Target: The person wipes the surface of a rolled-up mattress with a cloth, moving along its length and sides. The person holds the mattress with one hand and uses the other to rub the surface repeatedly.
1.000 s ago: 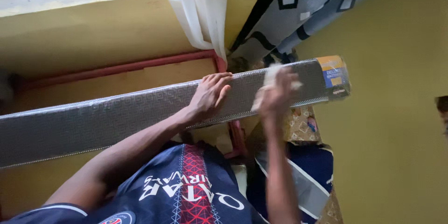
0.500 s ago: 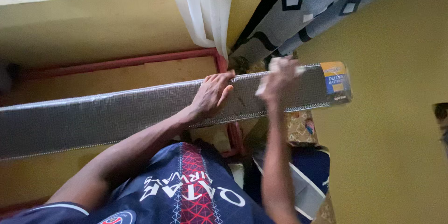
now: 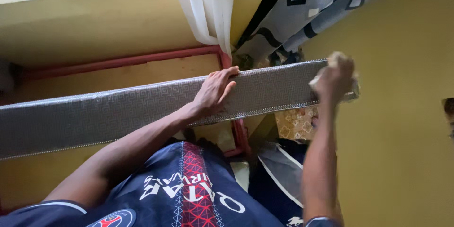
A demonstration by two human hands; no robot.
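- A long grey mattress (image 3: 118, 113) stands on its edge and runs across the view from the left side to the right. It has a small maze pattern on its side.
- Behind it on the far left is a red bed frame (image 3: 123, 60) with a bare wooden board inside.
- The yellow wall (image 3: 94, 23) is past the frame, and the same yellow wall goes on at the right.
- The left hand (image 3: 215, 92) lies flat on the side of the mattress near the middle. Its fingers are spread over the top edge and press on it. It is not clenched.
- A white curtain (image 3: 205, 4) hangs down just above that hand.
- A grey cloth with black squares (image 3: 302, 9) hangs at a slant to the right of the curtain.
- The right hand (image 3: 335, 79) is at the right end of the mattress, against its side. It is closed around a pale cloth (image 3: 336, 58), bunched up in the grip.
- Below the mattress on the right lies a patterned cloth (image 3: 295, 124), and near it a dark blue one with white stripes (image 3: 279, 175).
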